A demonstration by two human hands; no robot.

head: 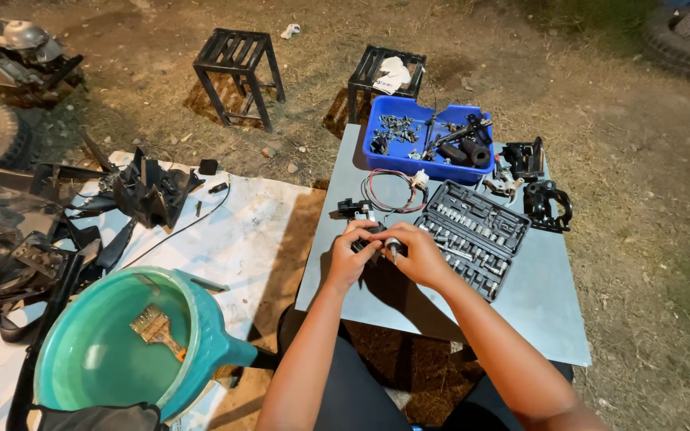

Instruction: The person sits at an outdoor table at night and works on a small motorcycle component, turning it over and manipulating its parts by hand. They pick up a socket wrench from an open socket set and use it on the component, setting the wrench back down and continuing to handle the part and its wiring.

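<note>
Near the middle of the frame, both hands met over the near-left part of a grey table (pixel 537 319). The left hand (pixel 350 257) was curled around a small dark part (pixel 367 238), its fingers wrapped over the top. The right hand (pixel 422 255) was closed in a pinch on a short metal tool (pixel 392 245) with a silvery end, which pointed toward the dark part; whether the two touched could not be told. The hands sat just beside each other, knuckles nearly touching.

Just right of the hands lay an open black socket set (pixel 473 235), tilted on the table, with rows of shiny sockets. Above the hands, a small black piece (pixel 350 208) and a loop of red and black wire (pixel 389 191) with a white plug rested on the table. At the far edge, a blue tray (pixel 397 164) held screws and dark parts. To the right of it, black brackets (pixel 547 203) sat near the table's edge.

In the lower left of the frame, a teal basin (pixel 201 335) held a paintbrush (pixel 156 329). Above it, a white sheet (pixel 241 239) on the ground carried black plastic panels (pixel 149 191). Two black metal stools (pixel 237 72) stood on the dirt in the upper middle, one with a white rag on it.
</note>
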